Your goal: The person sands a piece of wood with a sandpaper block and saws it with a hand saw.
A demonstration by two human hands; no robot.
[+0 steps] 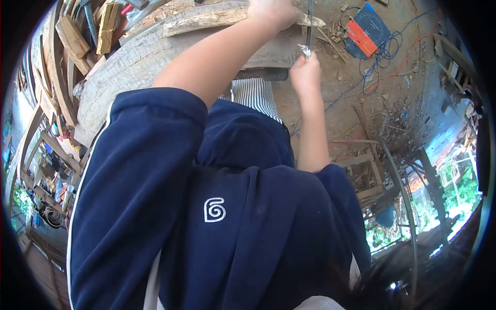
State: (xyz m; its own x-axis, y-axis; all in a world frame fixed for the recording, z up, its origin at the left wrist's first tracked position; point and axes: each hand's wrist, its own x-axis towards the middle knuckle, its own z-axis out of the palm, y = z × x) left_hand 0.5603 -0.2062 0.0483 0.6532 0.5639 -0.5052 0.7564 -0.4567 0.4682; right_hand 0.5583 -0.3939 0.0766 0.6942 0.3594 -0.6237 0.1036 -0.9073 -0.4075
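My left hand is at the top edge of the view, over a long rough strip of wood. Its fingers are cut off by the frame, so their grip does not show. The strip lies on a thick wooden slab with a curved look. My right hand is closed round the lower end of a long, thin, dark tool, which points up out of view. A bit of white wrapping shows just above that fist. The tool's kind cannot be made out.
A dark and orange flat object lies on the dirt floor beside tangled blue cable. Wood offcuts and a hammer-like tool are at the upper left. A wooden frame stands at right, among scattered chips.
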